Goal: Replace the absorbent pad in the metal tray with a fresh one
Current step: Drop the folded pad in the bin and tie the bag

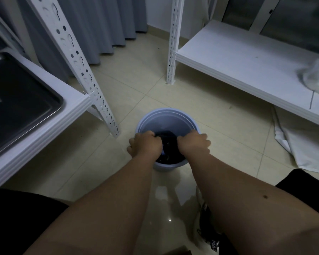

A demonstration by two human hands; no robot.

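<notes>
Person crouches over a pale blue bucket [167, 120] on the tiled floor. Both fists are curled round a dark wad of cloth, prob. the pad [170, 144], held inside the bucket: left hand [145, 145] at its left edge, right hand [193, 143] at its right. Metal tray [26, 100] sits on a white shelf [50, 129], far left, w/ a dark liner.

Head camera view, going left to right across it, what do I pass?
Metal tray on the left shelf → left hand → dark pad in the blue bucket → right hand → white sheet on the floor.
</notes>
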